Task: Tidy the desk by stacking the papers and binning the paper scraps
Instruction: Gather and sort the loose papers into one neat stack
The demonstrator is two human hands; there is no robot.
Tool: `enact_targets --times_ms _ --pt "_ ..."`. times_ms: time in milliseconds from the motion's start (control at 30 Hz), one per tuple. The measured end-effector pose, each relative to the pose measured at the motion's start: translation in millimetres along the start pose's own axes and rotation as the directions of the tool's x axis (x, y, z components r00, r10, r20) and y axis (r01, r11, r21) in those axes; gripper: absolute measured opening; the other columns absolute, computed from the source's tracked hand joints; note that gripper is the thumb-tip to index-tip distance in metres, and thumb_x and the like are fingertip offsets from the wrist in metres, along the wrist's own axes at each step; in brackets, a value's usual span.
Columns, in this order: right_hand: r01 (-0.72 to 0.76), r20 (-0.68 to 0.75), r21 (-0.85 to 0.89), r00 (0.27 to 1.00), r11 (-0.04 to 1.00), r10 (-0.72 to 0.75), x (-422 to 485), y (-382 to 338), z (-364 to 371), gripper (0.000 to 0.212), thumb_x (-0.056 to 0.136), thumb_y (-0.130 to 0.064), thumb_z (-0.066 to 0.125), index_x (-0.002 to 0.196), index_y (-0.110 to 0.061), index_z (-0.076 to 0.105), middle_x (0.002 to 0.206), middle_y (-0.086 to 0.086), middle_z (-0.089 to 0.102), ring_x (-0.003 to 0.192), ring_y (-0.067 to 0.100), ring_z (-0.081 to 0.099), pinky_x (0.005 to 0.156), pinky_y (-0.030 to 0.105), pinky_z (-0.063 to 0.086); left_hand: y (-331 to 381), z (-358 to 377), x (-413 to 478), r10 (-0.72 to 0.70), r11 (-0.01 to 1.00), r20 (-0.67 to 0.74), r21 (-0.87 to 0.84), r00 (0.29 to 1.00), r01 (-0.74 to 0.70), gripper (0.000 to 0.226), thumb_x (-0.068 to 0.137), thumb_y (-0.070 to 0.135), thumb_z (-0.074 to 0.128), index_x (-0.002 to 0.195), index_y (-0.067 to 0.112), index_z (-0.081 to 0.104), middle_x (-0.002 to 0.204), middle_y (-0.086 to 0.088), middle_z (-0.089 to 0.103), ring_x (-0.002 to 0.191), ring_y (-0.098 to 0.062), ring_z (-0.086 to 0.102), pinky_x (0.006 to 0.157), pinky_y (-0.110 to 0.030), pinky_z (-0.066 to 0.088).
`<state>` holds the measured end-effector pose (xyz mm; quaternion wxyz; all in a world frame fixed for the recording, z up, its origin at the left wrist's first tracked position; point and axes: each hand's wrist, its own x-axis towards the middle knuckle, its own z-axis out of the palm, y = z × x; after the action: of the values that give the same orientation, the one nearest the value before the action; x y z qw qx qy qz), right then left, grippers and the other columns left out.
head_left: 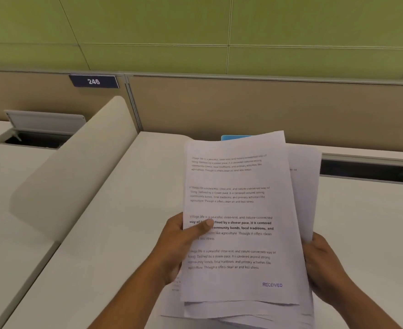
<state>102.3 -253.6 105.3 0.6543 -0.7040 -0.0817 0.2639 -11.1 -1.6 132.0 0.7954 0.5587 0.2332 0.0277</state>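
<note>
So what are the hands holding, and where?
A loose stack of white printed paper sheets. The left hand pinches its left edge, thumb on top; the right hand grips its right edge.

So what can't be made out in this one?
Head view:
Blue object: only its top edge shows; the papers hide the rest.
Right hand: its fingers lie behind the papers.
Lower sheets: covered by the top sheet, so their number is unclear.
Papers' bottom edge: cut off by the frame's lower edge.
</note>
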Motion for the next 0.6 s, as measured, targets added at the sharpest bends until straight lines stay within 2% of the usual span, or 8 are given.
enact_targets --times_ms 100,167,267,333,367,433,500,600 --pt "0.008 -0.062 -0.087 0.998 0.996 -0.013 -1.5 -4.2 3.2 0.05 0.095 -0.062 0.028 0.09 -0.046 0.075 0.091 -0.009 0.078 0.081 0.007 0.074 0.063 0.025 0.057 -4.3 7.4 0.2 0.028 0.997 -0.012 0.076 1.0 -0.027 0.034 0.074 0.025 0.082 0.106 0.017 0.076 0.107 -0.008 0.077 0.097 -0.028 0.075 0.08 -0.042 0.061" --pt "0.059 -0.032 -0.037 0.998 0.998 -0.06 -1.4 -6.3 3.1 0.052 0.087 -0.075 0.035 0.094 -0.043 0.076 0.096 -0.007 0.078 0.087 0.012 0.075 0.072 0.034 0.058 -9.5 12.9 -0.2 0.109 0.986 -0.077 0.131 0.991 -0.098 0.02 0.08 0.02 0.079 0.1 0.025 0.078 0.105 -0.005 0.078 0.094 -0.024 0.076 0.076 -0.038 0.062" --pt "0.122 0.0 -0.059 0.993 0.991 -0.122 -1.0 -9.1 2.4 0.046 0.073 -0.054 0.078 0.103 -0.021 0.075 0.102 0.003 0.077 0.092 0.024 0.075 0.072 0.036 0.061 -13.7 20.0 -0.6 0.266 0.953 -0.114 0.178 0.957 -0.243 0.046 0.085 0.011 0.076 0.115 0.045 0.067 0.117 0.005 0.073 0.1 -0.012 0.073 0.077 -0.033 0.061" --pt "0.117 -0.02 -0.088 0.993 0.989 -0.119 -0.2 -9.8 2.1 0.044 0.067 -0.041 0.08 0.102 -0.016 0.074 0.098 0.003 0.078 0.088 0.024 0.075 0.07 0.036 0.062 -16.7 22.9 1.6 0.326 0.934 -0.122 0.195 0.938 -0.299 0.074 0.084 0.009 0.077 0.139 0.046 0.045 0.128 0.014 0.066 0.108 -0.007 0.068 0.082 -0.035 0.061" --pt "0.112 -0.03 -0.094 0.993 0.989 -0.115 -0.2 -9.8 2.3 0.041 0.067 -0.038 0.079 0.101 -0.016 0.074 0.096 0.002 0.078 0.086 0.024 0.076 0.07 0.036 0.062 -17.2 23.7 2.7 0.322 0.937 -0.131 0.182 0.938 -0.297 0.073 0.084 0.009 0.078 0.139 0.045 0.046 0.127 0.013 0.067 0.107 -0.009 0.069 0.081 -0.036 0.061" --pt "0.115 -0.033 -0.086 0.992 0.99 -0.118 -0.6 -8.7 2.7 0.028 0.071 -0.028 0.079 0.097 -0.018 0.075 0.095 0.001 0.078 0.085 0.022 0.076 0.067 0.031 0.061 -18.1 24.9 4.8 0.296 0.95 -0.131 0.147 0.946 -0.277 0.047 0.083 0.008 0.078 0.115 0.042 0.069 0.114 0.003 0.074 0.098 -0.016 0.074 0.076 -0.037 0.062" --pt "0.157 -0.038 -0.099 0.986 0.983 -0.161 -1.0 -7.3 3.8 0.021 0.079 -0.009 0.076 0.096 -0.022 0.074 0.097 -0.002 0.078 0.088 0.018 0.075 0.069 0.028 0.061 -19.9 27.7 4.4 0.294 0.952 -0.1 0.118 0.951 -0.282 0.032 0.083 0.007 0.078 0.1 0.034 0.078 0.104 -0.002 0.078 0.095 -0.022 0.075 0.076 -0.037 0.062" --pt "0.248 -0.029 -0.153 0.966 0.957 -0.256 -2.0 -6.9 5.3 0.041 0.084 0.009 0.066 0.102 -0.028 0.072 0.103 -0.003 0.076 0.095 0.017 0.072 0.078 0.035 0.06 -21.4 33.1 4.5 0.363 0.928 -0.081 0.114 0.928 -0.353 0.034 0.084 0.002 0.076 0.11 0.024 0.075 0.105 -0.004 0.077 0.1 -0.024 0.073 0.078 -0.041 0.062"
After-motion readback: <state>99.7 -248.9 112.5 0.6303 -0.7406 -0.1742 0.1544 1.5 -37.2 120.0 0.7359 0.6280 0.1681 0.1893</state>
